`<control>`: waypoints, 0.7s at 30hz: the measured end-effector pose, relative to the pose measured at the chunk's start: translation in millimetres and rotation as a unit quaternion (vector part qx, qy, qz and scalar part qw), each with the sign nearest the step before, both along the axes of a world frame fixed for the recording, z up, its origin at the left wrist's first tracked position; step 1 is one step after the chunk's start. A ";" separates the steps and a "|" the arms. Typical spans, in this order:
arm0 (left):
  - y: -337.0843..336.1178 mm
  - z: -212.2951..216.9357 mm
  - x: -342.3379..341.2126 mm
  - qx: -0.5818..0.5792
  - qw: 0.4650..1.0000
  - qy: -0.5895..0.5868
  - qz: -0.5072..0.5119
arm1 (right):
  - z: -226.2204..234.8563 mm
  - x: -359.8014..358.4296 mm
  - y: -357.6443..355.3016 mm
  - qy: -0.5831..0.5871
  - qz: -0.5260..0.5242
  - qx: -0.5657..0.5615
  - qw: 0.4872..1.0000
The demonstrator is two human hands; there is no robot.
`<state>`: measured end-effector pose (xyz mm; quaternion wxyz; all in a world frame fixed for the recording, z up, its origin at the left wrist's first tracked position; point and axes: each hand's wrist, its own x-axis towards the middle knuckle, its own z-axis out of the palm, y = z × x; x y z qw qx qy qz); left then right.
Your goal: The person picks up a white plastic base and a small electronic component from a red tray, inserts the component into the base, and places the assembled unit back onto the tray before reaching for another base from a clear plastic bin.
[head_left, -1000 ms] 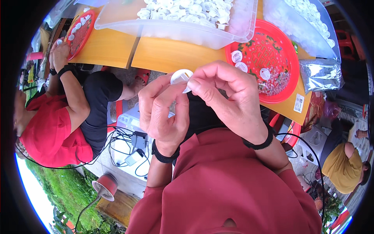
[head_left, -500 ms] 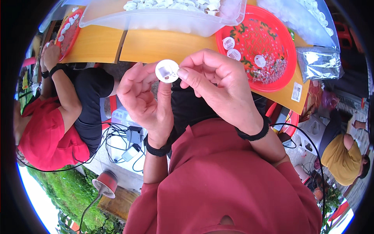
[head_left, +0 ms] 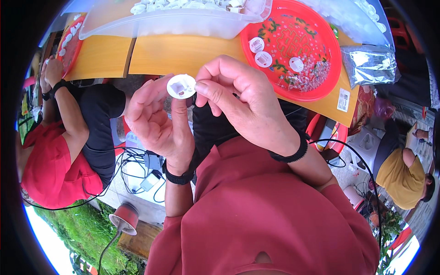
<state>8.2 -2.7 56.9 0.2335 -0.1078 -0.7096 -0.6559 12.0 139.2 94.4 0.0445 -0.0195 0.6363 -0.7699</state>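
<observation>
A white round plastic part (head_left: 181, 86) with a square recess is held up in front of me. My left hand (head_left: 160, 123) grips it from below, between thumb and fingers. At its right edge, my right hand (head_left: 245, 101) has thumb and forefinger closed in a pinch touching the part. Whatever sits between those fingertips, if anything, is too small to make out. On the table beyond, a red patterned tray (head_left: 286, 85) carries several similar white round parts (head_left: 263, 59) and a heap of small clear pieces (head_left: 316, 71).
A translucent bin (head_left: 178, 25) of white parts stands at the table's (head_left: 183, 50) far side. Right of the tray lies a silvery plastic packet (head_left: 370, 64). Someone in red (head_left: 59, 160) works at the left; another person in yellow (head_left: 398, 176) is at the right. Black cables (head_left: 133, 169) lie at lower left.
Both hands have shifted slightly left in the view with the white round part, which now looks more tilted. The tray and bin have shifted left in the picture too.
</observation>
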 end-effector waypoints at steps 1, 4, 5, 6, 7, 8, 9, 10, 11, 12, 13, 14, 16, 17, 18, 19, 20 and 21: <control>0.4 0.0 0.1 -0.006 1.000 0.001 0.003 | 0.3 0.0 0.4 -0.001 -0.001 0.000 1.000; 0.5 -0.5 0.3 -0.017 1.000 0.006 0.008 | 0.7 0.3 0.7 -0.006 -0.001 -0.006 1.000; 0.1 -0.9 0.5 -0.022 1.000 0.010 0.010 | 0.3 0.3 0.4 -0.009 0.000 -0.009 1.000; -0.2 -1.1 1.0 -0.024 1.000 0.010 0.011 | -0.3 0.3 0.1 -0.012 0.002 -0.013 1.000; 0.0 -1.1 1.5 -0.030 0.999 0.013 0.014 | -1.0 0.4 0.5 -0.012 0.003 -0.014 1.000; 0.4 -1.2 2.0 -0.037 0.999 0.016 0.017 | -2.1 0.7 1.4 -0.018 0.011 -0.016 1.000; 1.6 -1.5 1.8 -0.039 0.999 0.016 0.018 | -3.3 0.9 2.0 -0.024 0.019 -0.017 0.999; 3.5 -1.3 1.0 -0.030 0.999 0.029 0.016 | -3.9 1.0 2.2 -0.025 0.021 -0.018 0.999; 4.1 -1.2 0.3 -0.021 0.999 0.041 0.013 | -4.6 1.0 2.2 -0.013 0.015 -0.014 1.000; 3.2 -1.2 0.0 -0.022 0.999 0.041 0.015 | -5.0 1.1 2.2 -0.001 0.008 -0.010 1.000; 1.7 -0.5 -0.3 -0.041 0.998 0.041 0.016 | -4.6 0.9 1.8 -0.001 0.011 -0.012 1.000; 0.5 0.4 -0.5 -0.059 0.997 0.041 0.016 | -4.2 0.8 1.4 0.000 0.010 -0.013 1.000; 2.7 1.8 -0.6 -0.045 0.998 0.038 0.019 | -3.7 0.6 0.7 0.001 0.011 -0.014 1.000; 3.2 -0.1 -0.8 -0.029 0.998 0.050 0.024 | -3.5 0.5 0.3 -0.002 0.014 -0.010 1.000; 2.9 -1.0 -0.7 -0.014 0.998 0.062 0.029 | -3.3 0.5 0.0 -0.006 0.016 -0.007 1.000; 2.3 -1.2 -0.9 -0.014 0.998 0.062 0.030 | -3.6 0.4 0.1 -0.006 0.017 -0.007 1.000; 1.3 -1.4 -1.0 -0.031 0.997 0.063 0.030 | -3.9 0.4 0.3 -0.010 0.018 -0.008 1.000; 0.6 -1.4 -1.1 -0.049 0.996 0.064 0.030 | -4.1 0.4 0.6 -0.014 0.019 -0.009 1.000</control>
